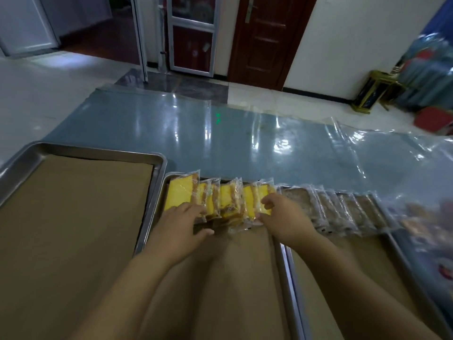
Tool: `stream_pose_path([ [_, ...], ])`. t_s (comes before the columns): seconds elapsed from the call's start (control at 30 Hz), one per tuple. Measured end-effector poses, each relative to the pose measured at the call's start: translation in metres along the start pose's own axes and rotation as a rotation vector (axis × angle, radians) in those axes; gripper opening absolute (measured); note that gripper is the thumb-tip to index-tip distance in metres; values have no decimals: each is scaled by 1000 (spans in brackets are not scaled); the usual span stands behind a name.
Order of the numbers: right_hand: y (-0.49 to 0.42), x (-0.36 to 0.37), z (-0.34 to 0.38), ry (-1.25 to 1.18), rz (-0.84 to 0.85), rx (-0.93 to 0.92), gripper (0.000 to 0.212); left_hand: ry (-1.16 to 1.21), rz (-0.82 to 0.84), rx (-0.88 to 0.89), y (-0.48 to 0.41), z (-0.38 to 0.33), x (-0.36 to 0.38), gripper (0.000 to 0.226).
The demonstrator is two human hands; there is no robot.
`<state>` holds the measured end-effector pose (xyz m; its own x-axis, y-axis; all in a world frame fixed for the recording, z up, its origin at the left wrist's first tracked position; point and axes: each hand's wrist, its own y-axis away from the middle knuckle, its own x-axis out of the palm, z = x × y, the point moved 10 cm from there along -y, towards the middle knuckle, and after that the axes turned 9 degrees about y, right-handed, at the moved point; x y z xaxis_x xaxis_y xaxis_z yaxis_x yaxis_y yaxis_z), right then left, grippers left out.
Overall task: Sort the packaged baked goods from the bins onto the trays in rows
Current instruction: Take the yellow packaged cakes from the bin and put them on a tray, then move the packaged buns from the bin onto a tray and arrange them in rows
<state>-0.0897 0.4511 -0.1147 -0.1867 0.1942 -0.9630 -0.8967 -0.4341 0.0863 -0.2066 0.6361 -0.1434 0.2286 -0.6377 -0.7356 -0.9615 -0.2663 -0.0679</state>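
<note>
Both hands on the yellow cake packets, in a row at the far edge of the middle tray.
Arms stretched forward, palms down. Left hand: fingers straight, flat on the left-end packets, thumb spread wide, gripping nothing. Right hand: fingers curled over the rightmost yellow packet, thumb at its near edge, pinching it. Packets overlap, leaning. Brown packets line the right tray's far edge. Left tray is lined with brown paper.

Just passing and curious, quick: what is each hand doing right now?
Left hand: open, fingers flat on the row of clear-wrapped yellow cake slices.
Right hand: grip closed on the rightmost clear-wrapped yellow cake slice.
</note>
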Motion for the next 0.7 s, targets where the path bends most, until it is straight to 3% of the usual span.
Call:
stream_pose_path([
  [0.17,60,-30,-36,98,-18,-24,22,-146,26,87,30,-53,3,41],
  [0.33,120,-66,-87,156,-73,-55,36,-67,39,141,66,-124,23,36],
  [0.7,240,-167,-210,218,-209,-201,37,70,-63,243,141,-306,112,26],
])
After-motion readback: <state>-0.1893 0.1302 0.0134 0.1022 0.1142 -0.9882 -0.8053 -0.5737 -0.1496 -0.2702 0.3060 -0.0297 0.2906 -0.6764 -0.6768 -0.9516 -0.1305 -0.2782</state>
